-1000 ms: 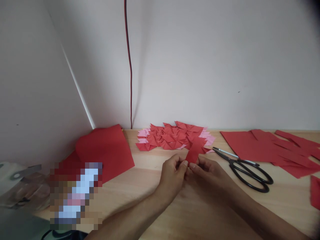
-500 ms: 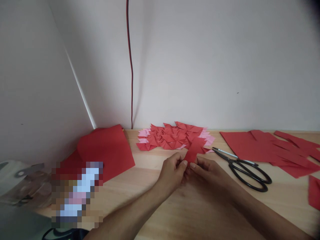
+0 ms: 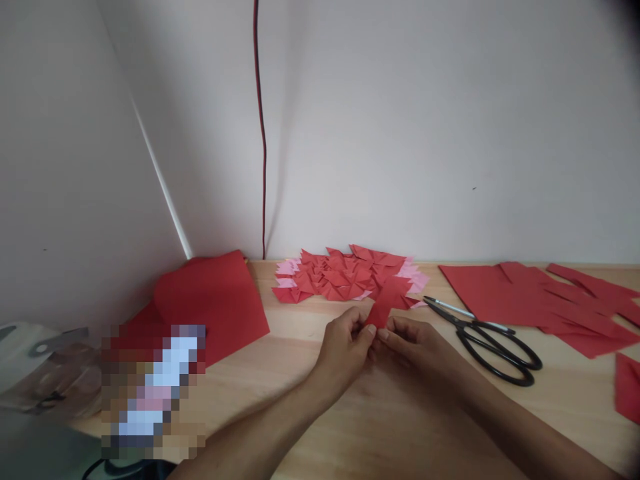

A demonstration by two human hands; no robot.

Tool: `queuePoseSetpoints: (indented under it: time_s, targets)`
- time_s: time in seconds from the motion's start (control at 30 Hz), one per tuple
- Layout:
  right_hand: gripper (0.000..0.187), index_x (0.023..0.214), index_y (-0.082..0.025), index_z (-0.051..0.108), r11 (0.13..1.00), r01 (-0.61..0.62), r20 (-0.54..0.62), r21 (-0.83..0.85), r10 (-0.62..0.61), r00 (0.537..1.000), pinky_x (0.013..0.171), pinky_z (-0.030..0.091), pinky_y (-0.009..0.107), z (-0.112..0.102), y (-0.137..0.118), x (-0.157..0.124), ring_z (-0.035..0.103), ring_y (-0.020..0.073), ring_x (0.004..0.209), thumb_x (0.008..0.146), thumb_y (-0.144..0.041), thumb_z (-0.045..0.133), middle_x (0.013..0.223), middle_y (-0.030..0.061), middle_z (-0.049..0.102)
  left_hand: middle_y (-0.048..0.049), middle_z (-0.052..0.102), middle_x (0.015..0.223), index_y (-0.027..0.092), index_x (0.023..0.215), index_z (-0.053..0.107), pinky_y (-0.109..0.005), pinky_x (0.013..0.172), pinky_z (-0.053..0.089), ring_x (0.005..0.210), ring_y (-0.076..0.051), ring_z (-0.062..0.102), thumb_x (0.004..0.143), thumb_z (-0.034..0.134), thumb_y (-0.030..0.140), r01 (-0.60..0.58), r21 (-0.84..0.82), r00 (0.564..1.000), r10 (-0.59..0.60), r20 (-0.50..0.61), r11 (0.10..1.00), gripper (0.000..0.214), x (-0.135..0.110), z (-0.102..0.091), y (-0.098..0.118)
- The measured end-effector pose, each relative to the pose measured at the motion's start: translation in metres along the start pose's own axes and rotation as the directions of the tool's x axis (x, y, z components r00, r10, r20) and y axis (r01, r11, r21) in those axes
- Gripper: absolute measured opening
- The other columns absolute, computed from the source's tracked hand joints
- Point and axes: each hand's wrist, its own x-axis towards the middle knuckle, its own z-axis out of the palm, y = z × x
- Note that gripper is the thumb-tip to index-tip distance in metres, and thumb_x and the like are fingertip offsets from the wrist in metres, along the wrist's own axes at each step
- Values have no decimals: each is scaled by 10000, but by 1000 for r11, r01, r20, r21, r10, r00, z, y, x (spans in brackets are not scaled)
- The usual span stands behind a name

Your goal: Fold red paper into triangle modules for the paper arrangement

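1 head-worn view, forward and down over nearby hands (image 3: 345, 343) (image 3: 419, 339) and table (image 3: 360, 433) to the wall (image 3: 380, 133).

Fingers (image 3: 366, 339) pinching red paper (image 3: 384, 308), lower end unclear

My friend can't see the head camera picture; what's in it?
The left hand and right hand hold a red paper strip over a wooden table. Beyond lie folded red and pink papers; black scissors lie to the right.

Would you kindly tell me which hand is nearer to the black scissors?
Right. The right hand is just left of the black scissors; the left hand is farther left, and both hold a red paper strip.
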Motion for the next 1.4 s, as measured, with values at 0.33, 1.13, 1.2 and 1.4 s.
queuePoseSetpoints:
  time_s: [0.33, 1.13, 1.2, 1.4]
  targets:
    - [357, 700, -189, 527, 995, 97, -19, 34, -96, 995, 667, 413, 271, -1, 4, -1, 531, 166, 720, 856, -509, 545, 754, 22, 572, 9, 554, 613, 145, 801, 540, -198, 402, 367, 444, -93, 483, 780, 598, 358, 95, -133, 995, -90, 38, 987, 221, 3, -2, -4]
    - [307, 697, -179, 562, 998, 44, -122, 46, -39, 992, 631, 389, 256, 0, 4, -1, 503, 147, 689, 818, -456, 612, 732, 10, 569, -21, 593, 654, 108, 805, 651, -206, 521, 399, 571, -99, 518, 778, 638, 313, 47, -162, 999, -49, -14, 986, 207, 3, -5, -1]
    - [307, 711, -178, 563, 998, 41, -129, 42, -35, 991, 628, 387, 257, 0, 6, -1, 500, 147, 688, 823, -461, 609, 724, 7, 561, -25, 597, 658, 106, 810, 657, -208, 525, 402, 580, -103, 525, 779, 639, 324, 33, -162, 999, -39, -34, 986, 221, 3, -6, -1]
    - [355, 677, -179, 535, 998, 9, -114, 66, -1, 993, 579, 364, 240, 3, 7, -1, 464, 125, 635, 809, -498, 617, 690, -14, 509, -16, 581, 613, 112, 732, 637, -213, 530, 386, 549, -97, 500, 760, 645, 294, 8, -96, 996, -17, -87, 995, 185, 1, -7, 1]
